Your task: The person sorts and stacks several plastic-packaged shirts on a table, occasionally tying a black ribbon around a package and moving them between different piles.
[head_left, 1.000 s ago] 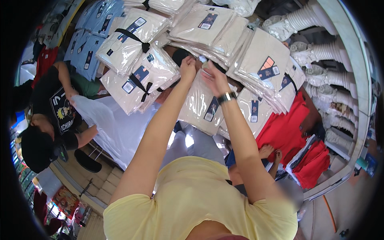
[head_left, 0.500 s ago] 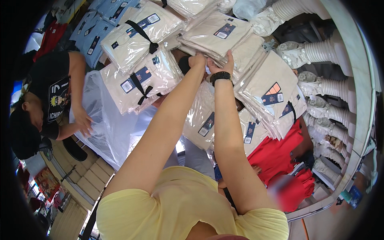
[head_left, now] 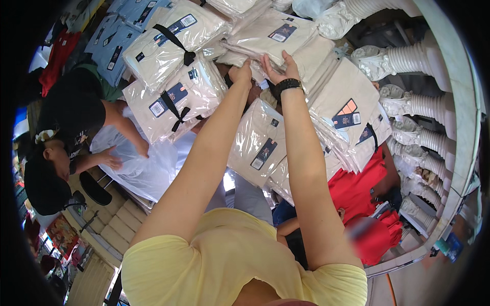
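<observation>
Both my arms stretch up to the near edge of a stack of folded cream garments in clear plastic (head_left: 301, 38), the top one bearing a dark blue label. My left hand (head_left: 241, 73) is closed at the stack's left corner; what its fingers grip, if anything, is hidden. My right hand (head_left: 280, 70), with a black wristband (head_left: 291, 84), is open against the front edge, fingers and thumb apart. Left of my hands, more cream packs (head_left: 189, 97) are bound with a knotted black band (head_left: 178, 113). Another cream pack (head_left: 260, 135) lies between my forearms.
A person in a black shirt (head_left: 64, 115) handles a clear plastic sheet (head_left: 138, 173) on the left. Blue packed garments (head_left: 115, 48) are at the far left. On the right stand red cloth (head_left: 365, 178) and a row of white balusters (head_left: 418, 107). Another person's arm shows beside my right forearm.
My hands have drawn apart slightly, and my right hand's fingers have spread. The person on the left has leaned in, with both hands now over the plastic sheet.
</observation>
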Action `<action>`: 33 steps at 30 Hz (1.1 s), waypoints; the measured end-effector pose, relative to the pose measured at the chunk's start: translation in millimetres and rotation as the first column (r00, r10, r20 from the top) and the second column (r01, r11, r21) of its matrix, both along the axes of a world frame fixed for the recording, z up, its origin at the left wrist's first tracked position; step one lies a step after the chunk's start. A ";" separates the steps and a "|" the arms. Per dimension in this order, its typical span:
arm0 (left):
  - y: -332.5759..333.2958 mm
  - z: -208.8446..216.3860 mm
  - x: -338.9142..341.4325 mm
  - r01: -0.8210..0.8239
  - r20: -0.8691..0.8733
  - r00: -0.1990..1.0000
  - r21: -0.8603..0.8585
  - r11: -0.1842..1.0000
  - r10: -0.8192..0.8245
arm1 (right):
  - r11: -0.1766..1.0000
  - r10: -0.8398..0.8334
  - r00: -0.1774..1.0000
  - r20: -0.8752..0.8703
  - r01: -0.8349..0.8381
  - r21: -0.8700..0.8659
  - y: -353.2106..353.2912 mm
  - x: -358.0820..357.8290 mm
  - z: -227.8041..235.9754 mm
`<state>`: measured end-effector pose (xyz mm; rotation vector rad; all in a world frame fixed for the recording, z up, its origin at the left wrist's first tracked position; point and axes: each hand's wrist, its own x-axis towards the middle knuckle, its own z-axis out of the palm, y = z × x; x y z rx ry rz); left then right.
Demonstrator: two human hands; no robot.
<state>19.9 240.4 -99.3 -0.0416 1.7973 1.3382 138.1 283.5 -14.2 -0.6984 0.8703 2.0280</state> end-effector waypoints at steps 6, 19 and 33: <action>-69.6 20.8 25.6 -0.161 0.174 0.977 0.244 0.956 0.120 | 1.000 0.008 0.999 0.044 -0.009 0.023 -2.9 -2.5 7.3; -266.4 135.5 45.5 0.002 0.631 0.760 0.239 0.971 -0.156 | 0.504 0.313 -0.139 0.940 -0.814 -0.288 -190.8 90.6 31.2; -381.9 40.6 -48.2 0.728 -0.091 0.680 -0.036 0.685 -0.727 | 0.701 0.300 0.584 0.754 -0.671 0.241 -358.6 111.2 -30.6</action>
